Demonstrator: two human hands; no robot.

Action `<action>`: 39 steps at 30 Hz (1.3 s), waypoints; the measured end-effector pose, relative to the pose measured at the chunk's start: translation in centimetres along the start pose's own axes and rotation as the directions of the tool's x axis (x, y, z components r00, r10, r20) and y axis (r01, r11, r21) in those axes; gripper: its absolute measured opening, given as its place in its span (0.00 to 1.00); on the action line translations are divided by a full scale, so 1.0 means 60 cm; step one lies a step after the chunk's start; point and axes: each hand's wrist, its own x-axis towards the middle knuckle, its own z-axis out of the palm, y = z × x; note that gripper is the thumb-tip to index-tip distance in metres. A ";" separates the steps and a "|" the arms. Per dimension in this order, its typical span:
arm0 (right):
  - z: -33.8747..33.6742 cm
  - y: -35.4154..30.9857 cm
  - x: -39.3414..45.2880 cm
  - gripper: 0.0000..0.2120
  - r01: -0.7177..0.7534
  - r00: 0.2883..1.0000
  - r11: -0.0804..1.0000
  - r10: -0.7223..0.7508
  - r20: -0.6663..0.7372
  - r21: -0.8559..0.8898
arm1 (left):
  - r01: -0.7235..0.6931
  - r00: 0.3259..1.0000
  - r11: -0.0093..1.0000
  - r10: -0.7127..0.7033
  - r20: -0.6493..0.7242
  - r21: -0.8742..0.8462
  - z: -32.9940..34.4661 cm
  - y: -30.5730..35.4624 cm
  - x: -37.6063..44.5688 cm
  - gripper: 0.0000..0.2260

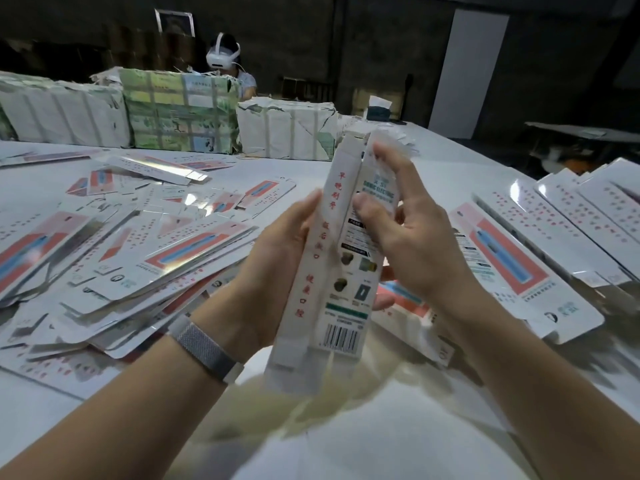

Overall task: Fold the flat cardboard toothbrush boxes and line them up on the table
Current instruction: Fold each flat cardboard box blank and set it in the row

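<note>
Above the white worktop (346, 445), both hands held one half-folded toothbrush box (337, 258) upright and lengthwise: the left hand (277, 258) had its fingers curled around the side printed in red, and the right hand (412, 237) pinched the barcode face between thumb and bent fingers. A loose heap of flat boxes (114, 244) lay to the left, a row of folded boxes (540, 237) stood to the right, and wrapped bundles (180, 112) sat at the far edge.
</note>
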 end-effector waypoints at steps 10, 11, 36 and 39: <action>0.006 -0.002 0.005 0.16 -0.201 0.977 0.974 0.206 -0.046 0.109 | -0.160 0.985 0.982 0.165 -0.045 0.099 -0.008 -0.017 0.017 0.29; 0.006 -0.002 0.005 0.18 -0.211 0.975 0.963 0.219 -0.029 0.170 | -0.199 0.973 0.972 0.211 -0.093 0.125 -0.007 -0.019 0.017 0.33; 0.022 -0.017 -0.011 0.09 -0.295 0.927 0.821 0.371 -0.063 0.489 | 0.023 0.999 0.955 -0.012 -0.038 0.297 0.000 -0.013 0.010 0.33; 0.014 -0.025 -0.008 0.16 -0.356 0.897 0.774 0.440 -0.040 0.523 | -0.035 0.998 0.948 0.047 -0.029 0.316 0.019 -0.011 0.017 0.39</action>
